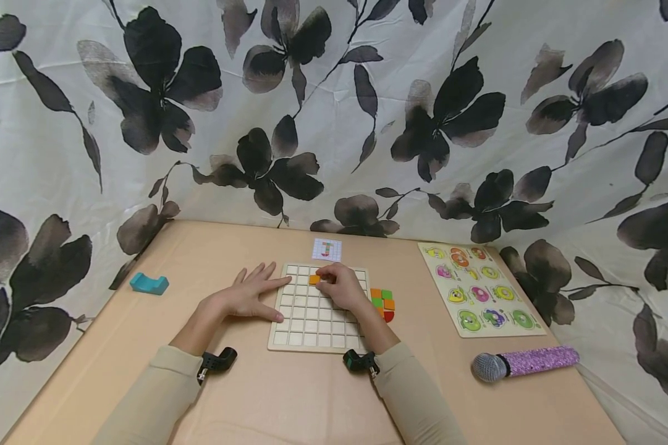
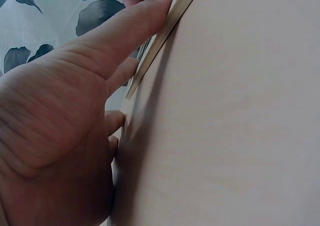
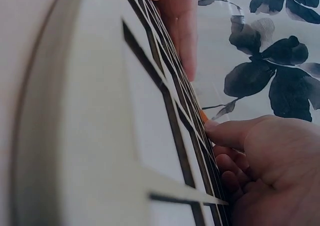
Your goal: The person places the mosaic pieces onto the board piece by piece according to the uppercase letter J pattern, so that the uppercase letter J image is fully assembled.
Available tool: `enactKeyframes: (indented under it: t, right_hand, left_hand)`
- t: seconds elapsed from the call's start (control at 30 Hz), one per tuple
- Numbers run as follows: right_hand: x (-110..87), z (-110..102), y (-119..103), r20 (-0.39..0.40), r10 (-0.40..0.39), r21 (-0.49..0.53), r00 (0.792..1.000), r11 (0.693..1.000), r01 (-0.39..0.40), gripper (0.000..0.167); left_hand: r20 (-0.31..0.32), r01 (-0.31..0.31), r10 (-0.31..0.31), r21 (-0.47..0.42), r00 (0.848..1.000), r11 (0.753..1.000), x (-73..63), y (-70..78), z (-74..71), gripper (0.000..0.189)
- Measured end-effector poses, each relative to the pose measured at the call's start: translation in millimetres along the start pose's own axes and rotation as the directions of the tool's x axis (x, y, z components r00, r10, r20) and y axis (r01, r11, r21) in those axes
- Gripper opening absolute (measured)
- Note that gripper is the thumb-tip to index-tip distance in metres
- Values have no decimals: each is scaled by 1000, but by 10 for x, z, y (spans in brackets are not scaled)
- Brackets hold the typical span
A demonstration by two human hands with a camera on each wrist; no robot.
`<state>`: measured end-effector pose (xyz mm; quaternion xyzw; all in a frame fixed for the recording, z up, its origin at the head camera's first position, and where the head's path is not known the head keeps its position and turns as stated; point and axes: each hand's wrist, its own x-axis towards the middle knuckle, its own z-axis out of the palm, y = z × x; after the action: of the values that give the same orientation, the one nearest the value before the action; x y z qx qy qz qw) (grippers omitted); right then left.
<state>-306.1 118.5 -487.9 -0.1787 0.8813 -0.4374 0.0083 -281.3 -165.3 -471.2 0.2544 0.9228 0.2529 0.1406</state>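
A white grid board with a pale wooden frame lies on the table. My left hand is spread at its left side, the index finger and thumb touching the frame; in the left wrist view the thumb lies along the wooden edge. Over the board's upper part, my right hand has curled fingers and pinches at an orange tile. The right wrist view shows the thumb against an orange edge; the fingers hide the rest.
Green, orange and red tiles lie by the board's right edge. Behind it is a small card with a coloured J-shaped figure. A sticker sheet and glittery microphone lie at right, a teal curved block at left.
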Motion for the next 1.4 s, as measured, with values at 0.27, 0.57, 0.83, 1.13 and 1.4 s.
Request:
enactKeyframes:
  t: [0.27, 0.57, 0.83, 1.13, 1.4]
  right_hand:
    - [0, 17, -6, -8, 16, -20, 1000, 1000, -16, 24]
    - [2, 12, 3, 5, 37, -4, 999, 999, -37, 27]
    - [-8, 18, -3, -4, 25, 5, 1000, 1000, -25, 29]
    - [-55, -50, -133, -8, -46, 55, 999, 997, 47, 32]
    - [-164, -335, -218, -38, -113, 26, 993, 993, 114, 33]
  left_hand:
    - [1, -1, 1, 3, 1000, 1000, -7, 9, -2, 97]
    - [-2, -5, 5, 5, 1000, 1000, -6, 21, 0, 98]
    - [-4, -2, 2, -1, 1000, 1000, -1, 11, 13, 97]
    - [-1, -4, 4, 1, 1000, 1000, -12, -4, 17, 97]
    - [-3, -4, 4, -6, 1000, 1000, 2, -4, 23, 98]
